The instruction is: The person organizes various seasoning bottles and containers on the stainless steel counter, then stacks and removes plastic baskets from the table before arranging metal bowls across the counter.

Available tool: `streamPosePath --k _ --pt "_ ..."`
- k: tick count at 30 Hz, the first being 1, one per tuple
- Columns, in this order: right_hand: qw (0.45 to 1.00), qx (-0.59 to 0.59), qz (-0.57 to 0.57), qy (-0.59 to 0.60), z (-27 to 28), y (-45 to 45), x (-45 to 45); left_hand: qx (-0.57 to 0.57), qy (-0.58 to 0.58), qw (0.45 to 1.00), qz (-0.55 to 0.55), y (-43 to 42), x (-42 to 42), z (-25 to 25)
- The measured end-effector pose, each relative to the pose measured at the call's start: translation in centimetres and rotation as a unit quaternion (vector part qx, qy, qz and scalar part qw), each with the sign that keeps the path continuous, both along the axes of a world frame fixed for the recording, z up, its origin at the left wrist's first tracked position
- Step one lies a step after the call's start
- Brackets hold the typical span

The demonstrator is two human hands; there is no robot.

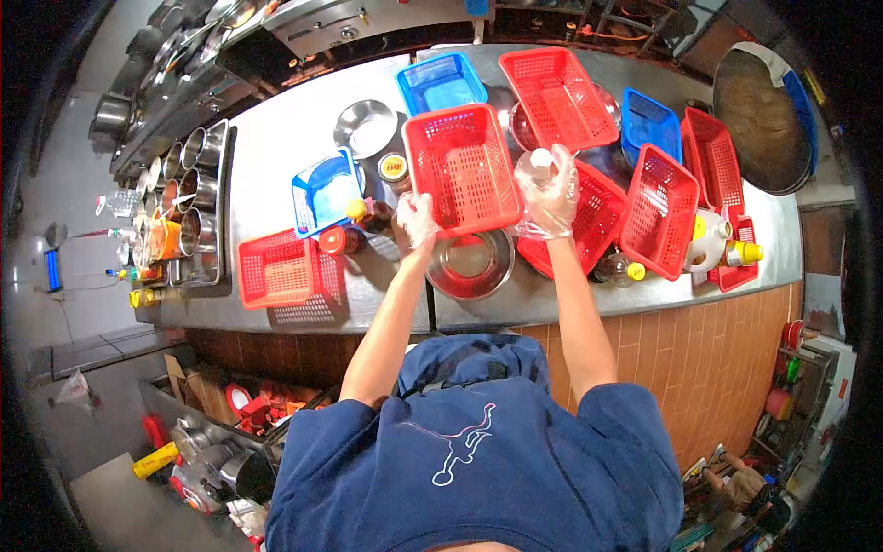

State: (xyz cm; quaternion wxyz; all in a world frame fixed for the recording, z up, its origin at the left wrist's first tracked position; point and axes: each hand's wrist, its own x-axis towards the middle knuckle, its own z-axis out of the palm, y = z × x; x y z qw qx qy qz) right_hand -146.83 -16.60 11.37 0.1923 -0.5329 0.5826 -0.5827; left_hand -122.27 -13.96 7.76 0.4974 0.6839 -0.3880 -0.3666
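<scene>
Both hands wear clear plastic gloves. My left hand (417,219) is closed at the lower left corner of a large red basket (463,170), its fingers on the rim. On the basket's right side, my right hand (554,198) is wrapped round a clear bottle (537,166) with a whitish cap. Just below the basket is a steel bowl (472,267), partly covered by it. Left of my left hand are a dark bottle with a yellow cap (357,211), a red-lidded jar (338,242) and a jar with a yellow label (393,167).
More red baskets (660,210) and blue baskets (441,85) stand on the steel table (386,299). A tray of metal pots (223,207) is at the left. A white jug (709,243) and a capped bottle (614,270) are at the right. Behind is a stove (322,28).
</scene>
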Motion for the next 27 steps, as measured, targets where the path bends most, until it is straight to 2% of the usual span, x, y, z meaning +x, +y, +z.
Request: streamPosePath --k 1,2,3,5,6,7,8,9,10,11,13,15,16,17,18,19,20,21,22,23,25,27 --pt "1.000 -0.017 0.000 0.002 0.1 0.5 0.2 -0.030 -0.013 0.999 -0.001 0.1 -0.1 -0.3" --pt "0.999 0.042 -0.008 0.017 1.8 1.8 0.4 0.068 0.100 0.993 0.006 1.0 -1.2 4.2" --pt "0.999 0.044 -0.005 0.017 2.5 2.7 0.5 0.070 0.100 0.992 0.010 1.4 -1.2 3.1" --pt "0.999 0.048 -0.014 -0.006 3.0 4.2 0.8 -0.022 0.013 0.998 0.054 2.0 -1.0 1.0" --pt "0.999 0.034 -0.011 0.000 2.8 5.1 0.7 -0.094 0.136 0.983 0.075 3.0 -1.8 2.1" --pt "1.000 0.022 -0.006 0.006 2.5 6.1 0.7 -0.093 0.134 0.983 0.086 4.3 -2.3 3.2" --pt "0.994 -0.006 0.008 -0.112 3.4 7.2 1.7 -0.052 0.211 0.974 0.071 5.8 -2.8 5.9" --pt "0.993 -0.038 0.017 -0.111 4.0 8.2 2.1 -0.013 0.287 0.956 0.054 7.0 -2.6 7.2" --pt "0.994 -0.026 0.018 -0.107 4.1 9.4 2.2 0.012 0.162 0.987 -0.013 8.2 -1.5 5.8" --pt "0.994 -0.015 0.019 -0.102 4.2 10.5 2.2 -0.030 0.108 0.993 -0.048 10.2 -0.9 3.4" --pt "0.994 -0.010 0.038 -0.100 5.0 12.7 2.8 -0.035 0.188 0.978 -0.084 13.6 -0.3 0.0" --pt "0.990 0.053 0.047 -0.121 6.3 14.9 4.2 -0.024 0.046 0.990 -0.133 16.1 0.6 3.9" --pt "0.985 0.074 0.070 -0.140 6.6 16.0 5.0 -0.007 0.026 0.983 -0.184 17.1 1.6 5.8" --pt "0.978 0.094 0.097 -0.159 6.8 17.0 6.2 -0.058 0.111 0.978 -0.165 18.3 1.9 5.3" --pt "0.983 0.093 0.132 -0.080 7.1 17.8 7.4 0.013 0.070 0.974 -0.214 19.6 3.8 4.8" --pt "0.981 0.086 0.176 -0.007 7.4 18.4 9.1 -0.073 -0.028 0.969 -0.234 20.9 5.0 3.4" --pt "0.969 0.079 0.228 0.055 8.2 18.6 11.4 0.014 0.118 0.961 -0.248 22.0 6.8 3.7" --pt "0.951 0.068 0.278 0.118 8.8 19.2 13.7 -0.029 0.003 0.955 -0.294 23.0 9.3 3.6" --pt "0.936 0.108 0.327 0.075 7.9 20.1 16.2 -0.046 -0.030 0.954 -0.294 24.2 11.0 4.1" --pt "0.916 0.152 0.369 0.040 7.0 21.0 18.9 -0.080 -0.111 0.936 -0.324 25.1 13.3 3.0" --pt "0.876 0.152 0.453 0.058 6.2 22.4 25.0 -0.035 -0.112 0.944 -0.307 27.9 17.9 3.6" --pt "0.793 0.141 0.574 0.147 8.6 23.2 32.0 -0.055 -0.095 0.971 -0.214 31.1 22.7 4.3"
